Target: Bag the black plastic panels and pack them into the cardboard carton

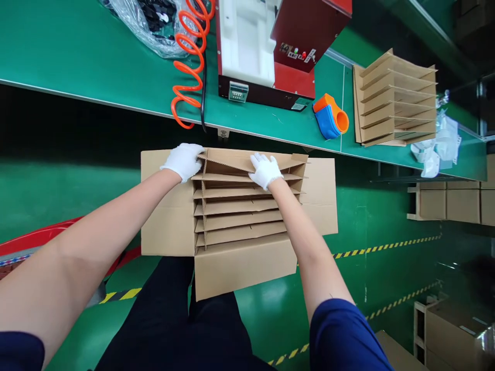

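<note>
An open cardboard box stands in front of my legs with its flaps folded out. A cardboard divider of crossed strips sits in its mouth, the strip ends standing at the rim. My left hand, in a white glove, has its fingers closed on the divider's far left corner. My right hand, also gloved, rests on the far strips with fingers spread, and one strip there slants. The inside below the strips is hidden.
A green workbench runs beyond the box, holding a red machine, a coiled orange hose, a blue-and-orange tape dispenser and another assembled divider. A red pallet jack is at left. Cartons stand at right.
</note>
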A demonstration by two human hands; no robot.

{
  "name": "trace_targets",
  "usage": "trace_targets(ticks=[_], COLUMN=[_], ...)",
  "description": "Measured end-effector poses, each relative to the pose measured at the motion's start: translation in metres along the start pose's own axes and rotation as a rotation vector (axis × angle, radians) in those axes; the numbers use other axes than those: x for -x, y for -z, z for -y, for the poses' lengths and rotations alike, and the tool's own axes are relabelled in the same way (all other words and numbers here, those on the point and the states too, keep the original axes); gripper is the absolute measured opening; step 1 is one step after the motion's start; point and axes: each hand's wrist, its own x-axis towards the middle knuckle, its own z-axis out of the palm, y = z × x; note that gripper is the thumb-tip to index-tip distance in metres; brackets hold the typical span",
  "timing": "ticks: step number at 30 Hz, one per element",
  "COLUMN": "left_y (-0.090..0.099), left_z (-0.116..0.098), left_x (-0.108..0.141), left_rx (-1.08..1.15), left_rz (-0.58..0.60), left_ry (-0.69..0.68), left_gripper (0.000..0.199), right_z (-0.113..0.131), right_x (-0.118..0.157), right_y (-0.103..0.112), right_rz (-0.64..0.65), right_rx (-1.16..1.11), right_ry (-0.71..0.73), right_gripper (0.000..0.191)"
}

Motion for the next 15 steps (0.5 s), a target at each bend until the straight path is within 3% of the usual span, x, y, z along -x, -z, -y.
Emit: trace_targets(ticks=[3,6,11,15], left_y=[0.006,0.007,0.003,0.004], left_z=[-0.004,-0.001,0.002,0.002], left_x=[-0.008,-0.019,-0.028,-0.033], left_rx=[-0.049,-0.072,-0.087,-0.077], left_rz=[0.001,0.042,0.108,0.122], left_ry=[0.002,0.019,0.1,0.129], left_gripper=[0.06,0.064,0.068,0.071], right_z=[-0.006,-0.017,-0.016,-0.001], right_x=[0.056,0.113,0.167,0.166], right_y=[-0.04,-0.096,-0.177,-0.195], right_rz=[-0.462,-0.684,-0.773,-0.725], right_rx=[-0.127,-0.407,-0.71,-0.803], right_ry=[-0.108,-0.303,-0.543,-0.576], right_gripper=[0.059,0.058,0.059,0.061])
